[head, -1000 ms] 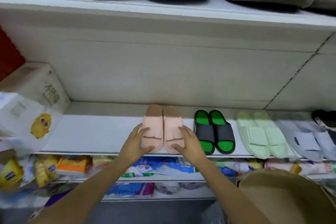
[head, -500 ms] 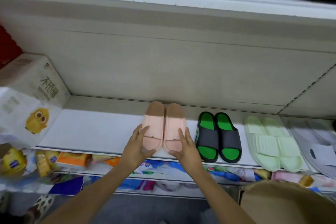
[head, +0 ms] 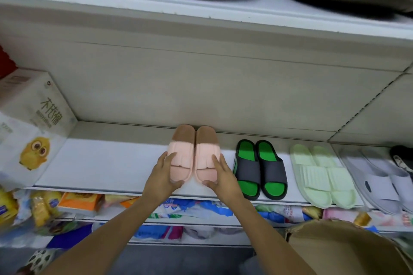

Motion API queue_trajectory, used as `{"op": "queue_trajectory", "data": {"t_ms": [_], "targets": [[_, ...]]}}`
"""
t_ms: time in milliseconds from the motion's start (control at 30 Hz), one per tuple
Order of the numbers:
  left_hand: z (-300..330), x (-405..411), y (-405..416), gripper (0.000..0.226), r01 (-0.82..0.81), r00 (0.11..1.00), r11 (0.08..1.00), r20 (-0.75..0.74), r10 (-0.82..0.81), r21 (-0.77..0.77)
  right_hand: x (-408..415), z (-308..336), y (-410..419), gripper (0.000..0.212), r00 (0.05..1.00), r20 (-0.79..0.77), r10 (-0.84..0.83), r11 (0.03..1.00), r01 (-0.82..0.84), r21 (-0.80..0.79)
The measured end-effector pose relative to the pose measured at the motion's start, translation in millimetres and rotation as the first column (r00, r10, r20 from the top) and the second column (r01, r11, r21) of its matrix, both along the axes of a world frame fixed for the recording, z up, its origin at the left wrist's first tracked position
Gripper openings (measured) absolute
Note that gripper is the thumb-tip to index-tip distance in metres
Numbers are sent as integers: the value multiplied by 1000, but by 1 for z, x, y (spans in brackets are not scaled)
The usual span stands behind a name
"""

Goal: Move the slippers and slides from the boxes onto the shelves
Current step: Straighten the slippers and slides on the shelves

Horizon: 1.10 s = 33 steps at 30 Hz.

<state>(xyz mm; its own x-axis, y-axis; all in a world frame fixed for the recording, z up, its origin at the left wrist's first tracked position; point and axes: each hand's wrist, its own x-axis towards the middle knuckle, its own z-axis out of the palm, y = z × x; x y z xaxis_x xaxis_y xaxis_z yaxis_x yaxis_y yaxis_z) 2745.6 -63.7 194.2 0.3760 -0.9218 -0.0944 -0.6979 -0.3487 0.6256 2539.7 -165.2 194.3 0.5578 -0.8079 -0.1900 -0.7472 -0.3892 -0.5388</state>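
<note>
Here's the pink pair of slides, soft peach straps with a fringed edge and brown footbeds showing at the heel end, sitting side by side, toes toward the front edge of the white shelf. The left hand cups the outer side of the left slide, fingers extended along the strap and thumb tucked at the toe. The right hand mirrors it on the right slide, fingers flat against the strap, thumb at the toe. Both hands press the pair together rather than curl round it.

Just to the right stands a green-and-grey pair, then a pale mint pair, then a lavender-grey pair, all lined up along the same shelf. At the lower right, a brown cardboard box shows its flap; what's inside cannot be seen. At the far left of the shelf sits a white pack with a yellow chick.
</note>
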Motion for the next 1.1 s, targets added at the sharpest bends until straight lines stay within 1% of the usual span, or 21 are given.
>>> {"op": "queue_trajectory", "data": {"t_ms": [67, 100, 167, 267, 367, 433, 533, 633, 700, 767, 867, 1100], "targets": [[0, -5, 4, 84, 23, 996, 999, 87, -18, -47, -9, 6, 4, 83, 999, 33, -2, 1000, 3, -28], [1, -10, 6, 80, 66, 991, 993, 125, -53, -101, -15, 10, 7, 79, 998, 55, -14, 999, 16, -42], [6, -22, 11, 70, 201, 969, 961, 182, -167, -190, -34, 16, 13, 71, 994, 98, -53, 996, 60, -69], [17, -50, 15, 60, 385, 919, 891, 183, -348, -240, -73, 22, 19, 63, 983, 149, -104, 985, 122, -123], [25, -80, 6, 57, 488, 872, 839, 169, -459, -242, -115, 23, 13, 64, 978, 140, -154, 969, 177, -174], [26, -101, -7, 58, 530, 847, 821, 171, -503, -213, -143, 22, 4, 66, 974, 122, -190, 963, 209, -168], [27, -135, -29, 64, 511, 858, 846, 147, -491, -156, -176, 20, -12, 72, 971, 93, -220, 965, 231, -127], [22, -163, -49, 79, 426, 901, 903, 123, -417, -60, -199, 15, -23, 78, 968, 67, -243, 965, 248, -80], [18, -178, -59, 89, 355, 932, 935, 77, -353, -11, -209, 10, -28, 82, 970, 49, -237, 969, 240, -57], [12, -189, -63, 95, 302, 953, 953, 40, -301, 0, -216, 4, -31, 86, 973, 50, -225, 974, 227, -26], [7, -204, -63, 98, 249, 968, 968, 24, -249, -4, -221, -6, -30, 91, 977, 72, -200, 980, 199, 18], [1, -212, -64, 102, 199, 979, 980, 58, -197, -27, -224, -18, -33, 83, 976, 131, -175, 985, 174, 17]]}}
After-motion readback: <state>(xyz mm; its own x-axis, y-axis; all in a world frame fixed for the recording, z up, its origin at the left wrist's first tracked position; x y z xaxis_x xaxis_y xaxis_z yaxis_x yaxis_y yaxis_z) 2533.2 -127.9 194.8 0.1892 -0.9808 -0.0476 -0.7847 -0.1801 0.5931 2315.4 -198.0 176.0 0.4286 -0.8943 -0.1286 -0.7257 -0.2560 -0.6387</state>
